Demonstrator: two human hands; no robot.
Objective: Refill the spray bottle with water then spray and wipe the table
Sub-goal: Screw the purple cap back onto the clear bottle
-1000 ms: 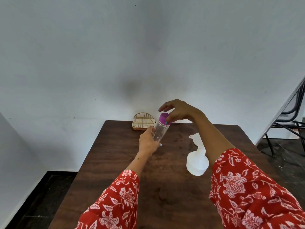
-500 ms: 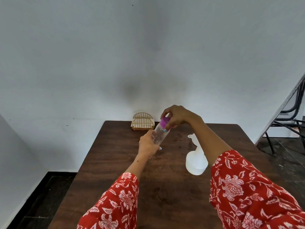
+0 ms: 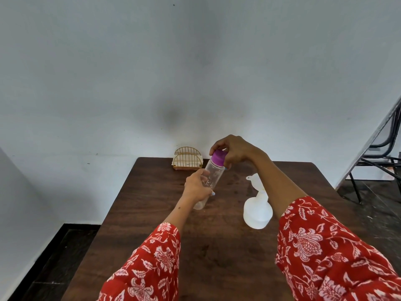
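Both hands are gripping the clear water bottle (image 3: 211, 178): left hand (image 3: 197, 188) wrapping its lower body, right hand (image 3: 232, 151) pinching the purple cap (image 3: 218, 157) from above. It's tilting, long axis leaning up and right, above the worktop (image 3: 156, 209). Contents are hard to make out. Just right, nearer the right arm, the white spray bottle (image 3: 257, 208) is standing. Behind, a gold wire holder (image 3: 188, 159).

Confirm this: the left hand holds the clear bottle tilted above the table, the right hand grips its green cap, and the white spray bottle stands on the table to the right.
Not quite: the cap is purple, not green, as the head view shows. The rest holds: the left hand holds the clear bottle tilted above the table, the right hand grips its cap, and the white spray bottle stands to the right.
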